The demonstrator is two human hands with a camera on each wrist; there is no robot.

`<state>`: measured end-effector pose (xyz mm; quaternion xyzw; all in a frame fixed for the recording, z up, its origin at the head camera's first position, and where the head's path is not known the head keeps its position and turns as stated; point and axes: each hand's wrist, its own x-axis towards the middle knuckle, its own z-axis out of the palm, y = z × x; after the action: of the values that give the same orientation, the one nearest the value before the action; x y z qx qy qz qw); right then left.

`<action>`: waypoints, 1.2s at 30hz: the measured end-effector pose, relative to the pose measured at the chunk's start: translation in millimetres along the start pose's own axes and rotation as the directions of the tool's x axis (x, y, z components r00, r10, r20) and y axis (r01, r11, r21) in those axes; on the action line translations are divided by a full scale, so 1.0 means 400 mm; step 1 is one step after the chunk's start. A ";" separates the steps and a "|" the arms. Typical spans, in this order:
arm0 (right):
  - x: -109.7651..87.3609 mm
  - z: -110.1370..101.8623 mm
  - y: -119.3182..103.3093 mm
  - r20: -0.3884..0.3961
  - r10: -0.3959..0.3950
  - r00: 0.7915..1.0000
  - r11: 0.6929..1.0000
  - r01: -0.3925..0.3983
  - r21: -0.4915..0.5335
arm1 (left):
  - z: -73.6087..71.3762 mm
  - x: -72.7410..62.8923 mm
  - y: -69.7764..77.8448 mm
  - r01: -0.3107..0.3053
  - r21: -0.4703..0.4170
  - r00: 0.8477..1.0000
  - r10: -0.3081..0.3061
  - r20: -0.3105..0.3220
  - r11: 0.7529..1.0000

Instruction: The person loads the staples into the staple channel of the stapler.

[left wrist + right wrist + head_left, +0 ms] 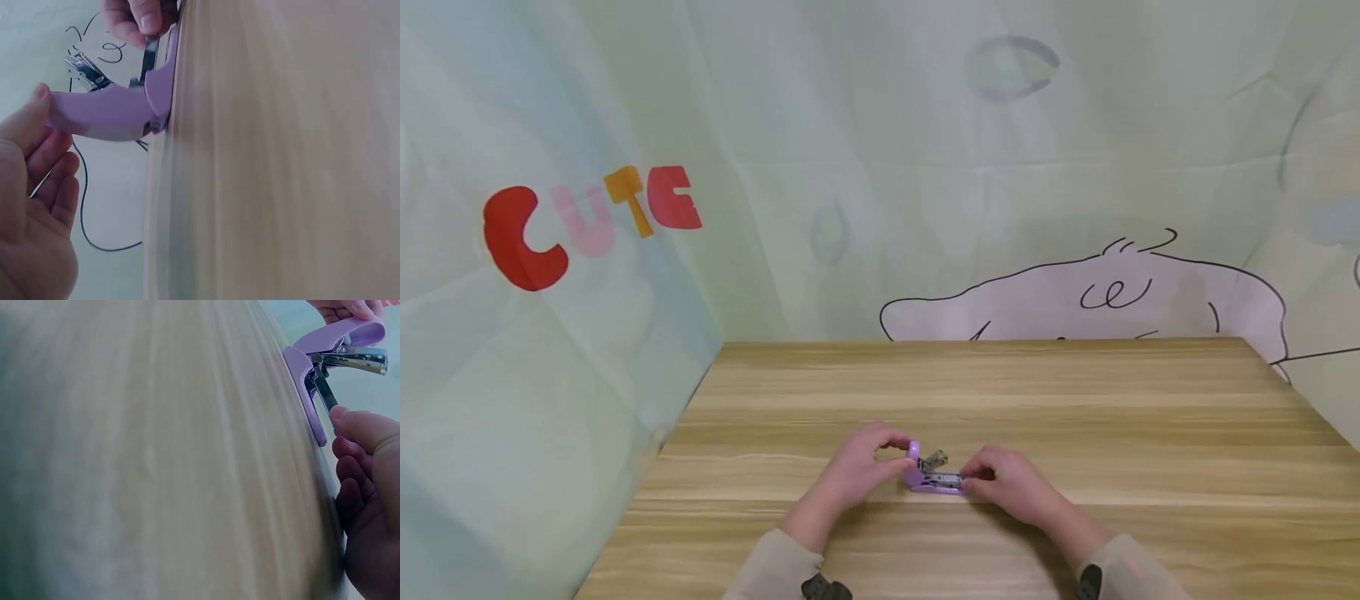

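A purple stapler stands on the wooden table with its top cover swung up and back. My left hand pinches the raised cover between thumb and fingers. From the stapler's hinge a silver metal piece sticks out at an angle, between the cover and the base. Low on the right, my right hand pinches the end of the narrow dark metal magazine with thumb and forefinger. The purple base lies along the tabletop, below the right fingertips. The magazine's tip is hidden by those fingers.
The wood-grain table reaches back to a pale printed curtain. On the left side of the cloth are colourful letters. Dark straps with devices sit at both wrists, over light sleeves.
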<state>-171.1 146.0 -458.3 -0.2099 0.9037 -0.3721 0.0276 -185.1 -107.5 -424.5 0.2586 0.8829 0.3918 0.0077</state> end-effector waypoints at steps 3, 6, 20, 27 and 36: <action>0.002 0.003 0.002 -0.002 -0.003 1.000 1.000 0.003 0.011 | 0.009 0.007 0.006 -0.022 0.006 1.000 0.022 0.006 1.000; 0.003 0.008 0.004 -0.013 -0.015 1.000 1.000 0.015 0.017 | 0.017 0.012 0.009 -0.028 0.011 0.999 0.028 0.018 1.000; 0.005 0.015 0.008 -0.023 -0.023 0.999 0.999 0.025 0.049 | 0.046 0.014 0.007 -0.050 0.039 0.998 0.049 0.035 0.998; -0.001 0.017 0.016 -0.029 -0.018 0.999 0.998 0.019 0.051 | 0.056 0.010 0.015 -0.055 0.033 0.998 0.054 0.043 0.998; 0.000 0.011 0.018 -0.040 -0.021 0.999 0.998 0.023 0.055 | 0.067 0.022 0.022 -0.081 0.094 0.996 0.077 0.043 0.992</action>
<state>-172.6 147.8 -466.3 -0.2116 0.8911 -0.4014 0.0113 -182.9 -80.2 -435.2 0.3013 0.8894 0.3436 -0.0029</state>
